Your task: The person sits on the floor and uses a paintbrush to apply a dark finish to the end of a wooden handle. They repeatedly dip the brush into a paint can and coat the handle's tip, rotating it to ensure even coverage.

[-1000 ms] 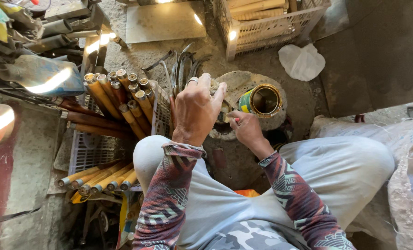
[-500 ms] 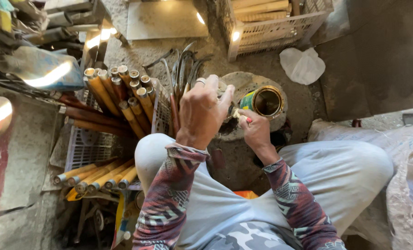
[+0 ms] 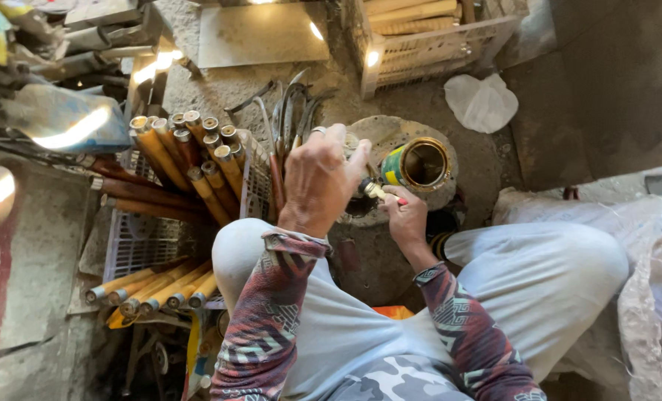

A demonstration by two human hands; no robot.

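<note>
Mostly hidden behind the raised left hand (image 3: 322, 180), the round work block (image 3: 390, 132) carries an open tin can (image 3: 418, 165). Its fingers curl on something unseen. Right hand (image 3: 405, 217) pinches a small brush (image 3: 381, 193), tip hidden.

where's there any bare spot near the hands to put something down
Bare floor lies right of the round stone block, below the white bag. The flat metal sheet above is also bare. Left is crowded: bamboo sticks and metal blades beside the left hand. The open tin sits by the right hand.
</note>
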